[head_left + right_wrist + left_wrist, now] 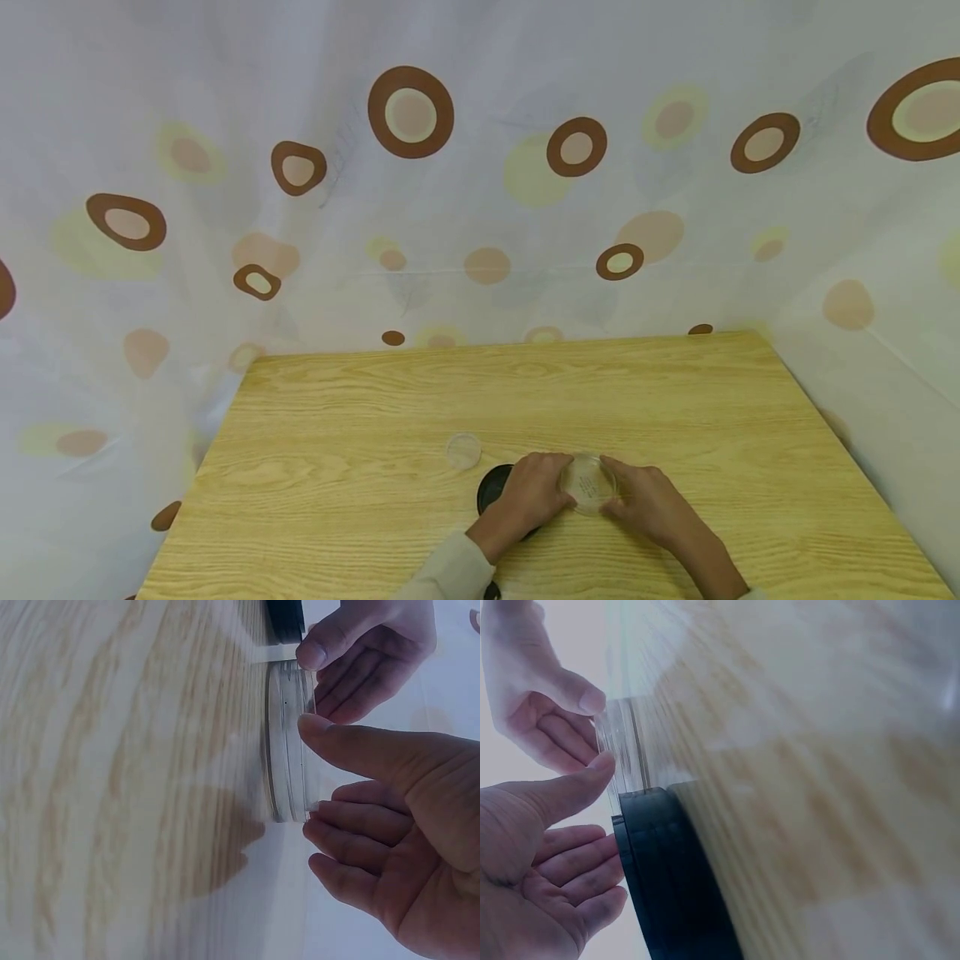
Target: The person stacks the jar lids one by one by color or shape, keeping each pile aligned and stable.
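Note:
A clear, shallow round dish (588, 483) with small print on its face lies flat at the tabletop between both hands. My left hand (534, 487) grips its left edge, thumb on the near side and fingers on the far side. From the opposite side my right hand (647, 497) holds the right edge the same way. In the right wrist view the side wall of the dish (286, 742) shows ridged bands near its rim. A black round dish (492, 488) sits to the left, partly hidden beneath the left hand and wrist.
A smaller clear disc (463, 451) lies on the wood-grain table (337, 467), farther back and left of the black dish. At the bottom edge a small dark thing (492, 591) shows beside the left sleeve. Patterned cloth (480, 200) hangs behind the table and along its sides.

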`<state>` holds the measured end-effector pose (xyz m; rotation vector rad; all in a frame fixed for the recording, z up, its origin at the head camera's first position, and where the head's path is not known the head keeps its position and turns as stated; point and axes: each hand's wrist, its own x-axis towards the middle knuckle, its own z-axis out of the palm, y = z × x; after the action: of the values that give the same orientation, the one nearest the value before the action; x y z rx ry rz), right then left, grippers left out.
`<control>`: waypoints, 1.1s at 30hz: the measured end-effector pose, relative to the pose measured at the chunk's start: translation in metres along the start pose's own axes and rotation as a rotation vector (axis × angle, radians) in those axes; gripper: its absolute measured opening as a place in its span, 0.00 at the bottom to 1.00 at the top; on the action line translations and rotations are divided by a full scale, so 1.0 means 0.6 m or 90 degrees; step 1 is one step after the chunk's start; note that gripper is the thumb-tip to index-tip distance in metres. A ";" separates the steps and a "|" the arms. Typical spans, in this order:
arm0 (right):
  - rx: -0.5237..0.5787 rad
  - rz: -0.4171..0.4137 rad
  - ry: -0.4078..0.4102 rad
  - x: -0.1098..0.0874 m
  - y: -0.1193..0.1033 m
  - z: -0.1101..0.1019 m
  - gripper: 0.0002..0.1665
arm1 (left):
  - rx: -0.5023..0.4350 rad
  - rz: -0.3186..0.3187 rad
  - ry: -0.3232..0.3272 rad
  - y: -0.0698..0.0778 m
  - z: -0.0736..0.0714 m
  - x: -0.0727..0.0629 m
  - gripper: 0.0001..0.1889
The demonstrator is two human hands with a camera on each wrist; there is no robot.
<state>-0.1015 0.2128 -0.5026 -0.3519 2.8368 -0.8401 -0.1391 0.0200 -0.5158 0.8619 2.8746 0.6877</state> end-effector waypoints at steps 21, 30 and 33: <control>-0.011 -0.049 0.031 0.022 -0.012 -0.012 0.41 | -0.004 0.005 0.016 -0.011 -0.035 -0.013 0.30; -0.025 -0.039 0.020 0.051 -0.027 -0.014 0.41 | -0.033 0.019 0.046 -0.037 -0.054 -0.026 0.31; -0.007 -0.039 0.015 0.058 -0.037 -0.016 0.41 | -0.053 0.007 0.052 -0.046 -0.061 -0.030 0.32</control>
<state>-0.1329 0.1903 -0.4855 -0.4354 2.8665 -0.8455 -0.1446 -0.0248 -0.4962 0.8593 2.8902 0.8567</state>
